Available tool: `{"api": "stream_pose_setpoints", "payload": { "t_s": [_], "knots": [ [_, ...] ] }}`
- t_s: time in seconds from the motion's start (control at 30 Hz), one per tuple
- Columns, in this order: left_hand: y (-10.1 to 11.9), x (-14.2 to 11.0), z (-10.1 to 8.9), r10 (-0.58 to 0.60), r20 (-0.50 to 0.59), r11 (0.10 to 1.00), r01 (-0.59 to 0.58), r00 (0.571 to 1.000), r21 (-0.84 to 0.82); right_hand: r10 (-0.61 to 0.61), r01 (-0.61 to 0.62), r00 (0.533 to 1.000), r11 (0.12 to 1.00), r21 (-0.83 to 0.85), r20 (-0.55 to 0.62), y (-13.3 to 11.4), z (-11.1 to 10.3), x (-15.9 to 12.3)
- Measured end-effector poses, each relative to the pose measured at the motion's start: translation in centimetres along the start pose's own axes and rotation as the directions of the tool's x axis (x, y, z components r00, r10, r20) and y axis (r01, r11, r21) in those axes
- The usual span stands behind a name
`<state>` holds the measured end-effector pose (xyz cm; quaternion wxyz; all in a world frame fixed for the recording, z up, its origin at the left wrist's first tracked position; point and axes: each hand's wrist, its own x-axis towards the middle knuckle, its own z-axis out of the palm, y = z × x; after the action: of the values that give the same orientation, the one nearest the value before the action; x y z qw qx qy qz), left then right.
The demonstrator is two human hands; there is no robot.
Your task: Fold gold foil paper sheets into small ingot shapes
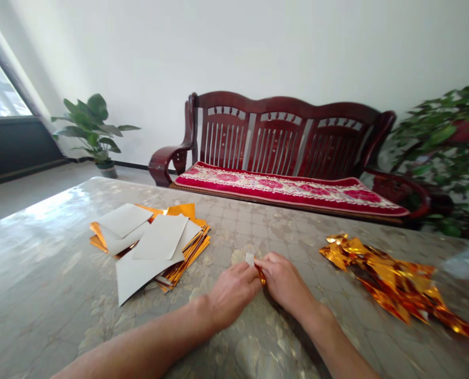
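My left hand (236, 289) and my right hand (280, 276) meet low over the middle of the table. Between them they grip a small piece of gold foil paper (250, 258), with its pale backing showing at the top and a bit of gold below. The fingers of both hands are closed around it, and most of it is hidden. To the left lies a loose stack of foil paper sheets (161, 237), some pale side up, others showing gold edges. On the right is a pile of folded gold foil pieces (388, 273).
A patterned cover lies on the table (234, 223). Beyond its far edge stands a dark red wooden bench (277, 142) with a red floral cushion (289, 187). Potted plants stand at left (94, 126) and right (439, 147). Clear plastic (465, 261) lies at the right edge.
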<state>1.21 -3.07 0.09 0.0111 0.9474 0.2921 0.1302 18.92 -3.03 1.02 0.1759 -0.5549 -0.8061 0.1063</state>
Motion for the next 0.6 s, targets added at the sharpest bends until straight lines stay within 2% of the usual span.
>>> {"api": "stream_pose_setpoints", "payload": {
  "t_s": [0.2, 0.3, 0.47, 0.6],
  "knots": [
    [1.5, -0.4, 0.0, -0.036, 0.086, 0.982, 0.020, 0.996, 0.186, 0.068, -0.068, 0.998, 0.997, -0.027, 0.007, 0.0, 0.3, 0.2],
    [1.0, -0.5, -0.2, -0.060, 0.095, 0.976, 0.038, 0.994, 0.215, 0.116, -0.115, 0.993, 0.993, -0.017, 0.005, -0.3, 0.4, 0.2],
    [-1.0, -0.8, -0.5, -0.114, 0.080, 0.983, 0.101, 0.990, 0.152, 0.050, -0.052, 0.997, 0.998, 0.031, 0.053, -0.6, 0.1, -0.3],
    [-0.9, -0.9, 0.0, -0.127, 0.053, 0.972, 0.113, 0.991, 0.205, 0.005, -0.006, 0.999, 1.000, 0.012, 0.041, -0.1, 0.0, -0.5]
  ]
}}
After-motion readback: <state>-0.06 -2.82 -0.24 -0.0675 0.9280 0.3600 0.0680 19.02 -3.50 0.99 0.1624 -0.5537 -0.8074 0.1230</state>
